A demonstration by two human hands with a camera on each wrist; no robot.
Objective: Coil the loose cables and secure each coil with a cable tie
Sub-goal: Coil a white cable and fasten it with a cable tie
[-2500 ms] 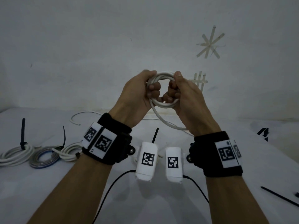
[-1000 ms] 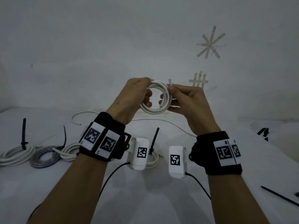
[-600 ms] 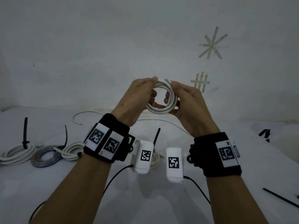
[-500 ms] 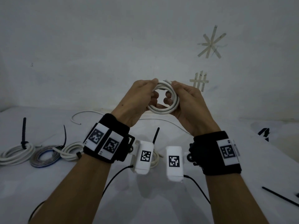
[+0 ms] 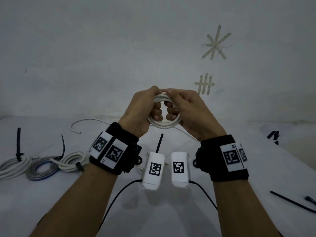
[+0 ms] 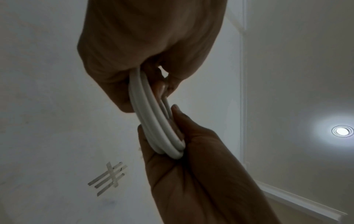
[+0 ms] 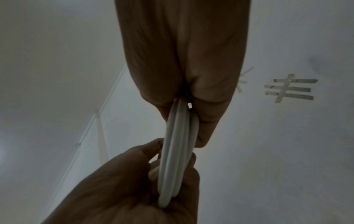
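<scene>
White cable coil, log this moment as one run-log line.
object: white round cable coil | left hand: grips coil | right hand: grips coil | cable tie on it: none visible | stage: coiled, untied

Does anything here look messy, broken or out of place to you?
Nothing looks damaged. The white coil gripped by the left hand and right hand has no tie yet, unlike the tied coils on the table's left. One thin white cable lies uncoiled near the wall, and a loose black cable tie waits at right.
</scene>
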